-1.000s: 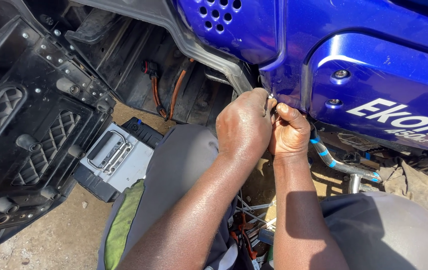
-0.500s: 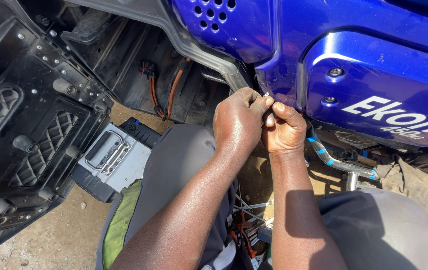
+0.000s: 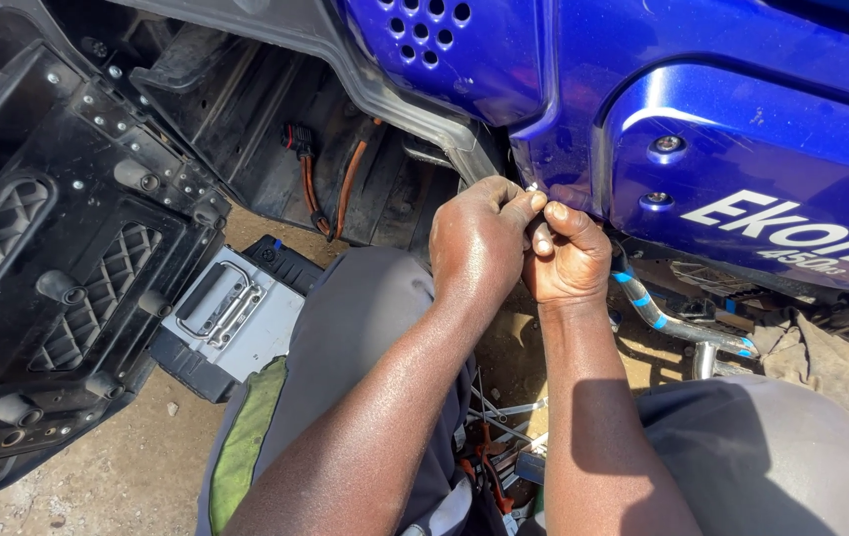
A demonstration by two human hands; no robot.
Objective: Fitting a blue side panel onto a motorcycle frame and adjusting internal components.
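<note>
A small, pale fastener (image 3: 534, 188), mostly hidden and too small to identify, is pinched between fingertips at the lower edge of a glossy blue body panel (image 3: 742, 169). The panel is seen mounted upright, curved, with two screws set in its face.

Bright daylight, hard sun from above. Strong glare on blue panel (image 3: 742, 149) w/ white hotspots near its screws; sheen on both forearms. Deep shadow under panel and inside the black cavity at top left, detail lost there. Dark shadow across lap at bottom right. Focus sharp at centre, no motion blur; slight wide-angle stretch at edges.
</note>
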